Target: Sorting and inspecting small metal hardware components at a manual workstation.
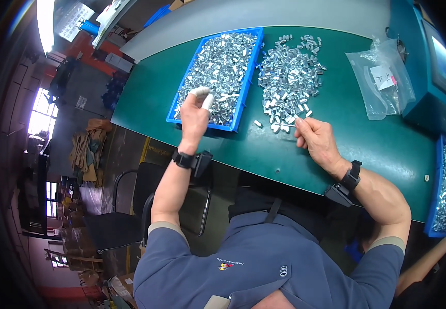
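My left hand (196,116) is over the near end of a blue tray (241,105) full of small shiny metal parts (220,67). White covers sit on its thumb and a finger, which are apart with nothing visible between them. My right hand (317,140) is closed on a thin metal rod (283,124) that points left. The rod's tip lies by the near edge of a loose pile of the same metal parts (290,77) on the green table (269,154). One metal part (258,123) lies slightly apart, left of the rod.
A clear plastic bag (380,100) with a label lies right of the pile, beside a teal machine (434,67) with a screen. Another blue tray (431,211) of metal parts stands at the far right, near another person's arm (429,257). A black chair (112,229) is at left.
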### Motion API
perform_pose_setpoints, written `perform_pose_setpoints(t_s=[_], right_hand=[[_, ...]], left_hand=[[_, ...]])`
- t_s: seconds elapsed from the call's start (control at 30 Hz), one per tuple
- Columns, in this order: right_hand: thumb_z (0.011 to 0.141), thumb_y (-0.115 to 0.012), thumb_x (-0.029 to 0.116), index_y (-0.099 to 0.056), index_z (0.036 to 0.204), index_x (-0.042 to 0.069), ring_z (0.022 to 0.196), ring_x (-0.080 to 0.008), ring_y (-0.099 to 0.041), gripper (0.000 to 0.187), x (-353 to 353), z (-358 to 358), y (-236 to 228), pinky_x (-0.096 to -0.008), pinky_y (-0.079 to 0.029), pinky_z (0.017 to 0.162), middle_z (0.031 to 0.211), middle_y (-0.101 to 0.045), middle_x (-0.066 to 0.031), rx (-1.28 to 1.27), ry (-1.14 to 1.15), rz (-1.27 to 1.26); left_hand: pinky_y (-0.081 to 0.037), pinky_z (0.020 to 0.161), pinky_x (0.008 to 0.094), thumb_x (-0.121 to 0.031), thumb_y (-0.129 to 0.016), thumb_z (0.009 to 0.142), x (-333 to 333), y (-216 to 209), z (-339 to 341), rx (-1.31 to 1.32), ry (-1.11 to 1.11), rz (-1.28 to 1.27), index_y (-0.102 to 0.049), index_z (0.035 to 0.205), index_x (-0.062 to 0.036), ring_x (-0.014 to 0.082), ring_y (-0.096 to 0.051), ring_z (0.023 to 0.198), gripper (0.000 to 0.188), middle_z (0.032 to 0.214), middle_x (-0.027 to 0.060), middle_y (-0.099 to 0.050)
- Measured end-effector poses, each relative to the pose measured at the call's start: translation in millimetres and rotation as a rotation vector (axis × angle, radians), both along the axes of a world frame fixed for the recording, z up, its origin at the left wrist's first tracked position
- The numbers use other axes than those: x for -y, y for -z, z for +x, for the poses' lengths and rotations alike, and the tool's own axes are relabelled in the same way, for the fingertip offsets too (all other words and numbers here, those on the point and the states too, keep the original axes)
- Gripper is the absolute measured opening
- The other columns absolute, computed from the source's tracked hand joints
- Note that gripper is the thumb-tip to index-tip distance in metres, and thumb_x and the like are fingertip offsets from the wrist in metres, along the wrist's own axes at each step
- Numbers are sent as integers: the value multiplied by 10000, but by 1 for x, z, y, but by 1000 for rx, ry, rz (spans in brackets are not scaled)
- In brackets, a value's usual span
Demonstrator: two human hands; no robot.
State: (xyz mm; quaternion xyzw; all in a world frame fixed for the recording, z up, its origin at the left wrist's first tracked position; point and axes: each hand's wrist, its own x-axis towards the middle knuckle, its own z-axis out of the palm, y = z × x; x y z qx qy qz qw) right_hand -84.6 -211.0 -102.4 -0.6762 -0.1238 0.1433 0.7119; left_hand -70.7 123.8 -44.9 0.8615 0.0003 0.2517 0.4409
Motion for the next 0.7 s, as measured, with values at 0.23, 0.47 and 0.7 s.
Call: perform_pose_setpoints(t_s=[0.23,0.47,0.7], right_hand=[[1077,-576,349,-663,807,30,588,-60,-543,426,0,2,1,-232,-437,556,658,-623,-9,-22,23,19],[1063,-607,295,-674,841,23,626,-61,-579,358,-1,1,3,-236,-449,575,686,-646,-6,26,-43,-36],[1048,-631,257,-686,888,14,654,-61,-588,296,-2,1,5,-237,-457,589,730,-668,-8,66,-84,-63]], left_hand=[[-554,839,385,-23,-774,837,60,5,-24,65,369,650,-716,1133,-61,306,-695,980,304,1081,123,-713],[-550,784,370,-26,-753,865,79,14,-25,-60,430,782,-724,1115,-42,275,-677,907,252,1025,78,-701],[-573,860,285,-38,-672,992,90,29,-33,-453,416,-518,-697,1205,-18,157,-712,971,215,1127,96,-748]])
